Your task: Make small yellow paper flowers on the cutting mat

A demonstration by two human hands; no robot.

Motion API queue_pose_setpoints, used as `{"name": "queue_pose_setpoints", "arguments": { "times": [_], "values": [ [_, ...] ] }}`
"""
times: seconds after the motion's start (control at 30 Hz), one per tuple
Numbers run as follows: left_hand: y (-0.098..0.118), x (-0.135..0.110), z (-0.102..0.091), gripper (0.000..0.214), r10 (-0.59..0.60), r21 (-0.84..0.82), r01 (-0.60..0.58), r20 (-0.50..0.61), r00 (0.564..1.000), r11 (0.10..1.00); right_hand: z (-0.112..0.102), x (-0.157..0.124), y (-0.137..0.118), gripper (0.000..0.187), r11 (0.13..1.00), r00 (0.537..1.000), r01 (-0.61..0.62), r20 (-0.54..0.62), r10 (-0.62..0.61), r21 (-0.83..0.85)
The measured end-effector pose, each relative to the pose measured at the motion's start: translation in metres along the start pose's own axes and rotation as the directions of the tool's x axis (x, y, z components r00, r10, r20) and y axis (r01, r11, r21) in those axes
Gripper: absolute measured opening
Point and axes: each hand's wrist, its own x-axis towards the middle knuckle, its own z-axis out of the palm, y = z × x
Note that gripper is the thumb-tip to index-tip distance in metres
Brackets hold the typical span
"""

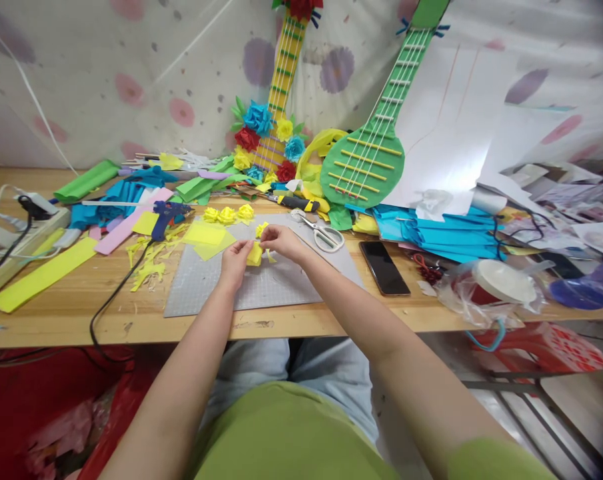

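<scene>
Over the grey cutting mat (pixel 196 287), my left hand (pixel 235 263) pinches a small piece of yellow paper (pixel 254 255). My right hand (pixel 285 243) is closed at the upper right of that same piece, its fingertips together on the edge. A thin yellow strip hangs just below the right fingers. Several yellow paper flowers (pixel 226 215) sit in a row behind my hands, and another small one (pixel 262 229) lies close to my right fingers. Left of my hands lie flat yellow paper sheets (pixel 208 237). White-handled scissors (pixel 326 239) rest on the mat to the right.
A blue glue gun (pixel 166 217) with a black cord stands left of the mat, near yellow scraps (pixel 148 267). A phone (pixel 384 268) and a bagged cup (pixel 498 283) are on the right. Behind stand a green paper instrument (pixel 366 163) and a flower-covered yellow one (pixel 285 73).
</scene>
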Motion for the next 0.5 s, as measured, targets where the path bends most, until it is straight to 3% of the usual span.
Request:
{"name": "queue_pose_setpoints", "arguments": {
  "times": [0.27, 0.5],
  "values": [
    [-0.002, 0.000, -0.001, 0.024, 0.132, 0.082, -0.124, -0.101, 0.986, 0.989, 0.005, -0.004, -0.001, 0.022, 0.998, 0.996, -0.024, -0.091, 0.018, -0.066],
    [-0.005, 0.001, -0.001, 0.017, 0.293, 0.167, -0.272, -0.117, 0.949, 0.948, 0.018, -0.004, 0.009, 0.019, 0.997, 0.990, -0.059, -0.127, 0.065, 0.056]
  ]
}}
